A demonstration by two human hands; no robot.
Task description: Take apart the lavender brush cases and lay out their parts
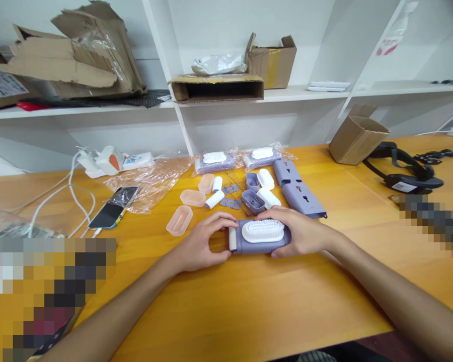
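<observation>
A purple-grey scrubbing brush (251,248) lies in front of me, with an oval white bristle head (263,231) facing up and a pale strip across its left end. My left hand (206,240) holds that left end between thumb and fingertips. Around the right end my right hand (300,232) is curled, thumb in front and fingers behind. Just beyond lie clear peach trays (179,220), white cylinders (215,199), flat grey plates (231,203), thin springs, small purple cups (253,201) and loose white bristle heads (266,179).
Two bagged brushes (216,162) sit at the back, with purple casings (303,199) to the right. A phone (114,207), crumpled plastic film (151,181), cables and a power strip (138,161) are at left. At right stand a cardboard box (358,134) and a black headset (403,168).
</observation>
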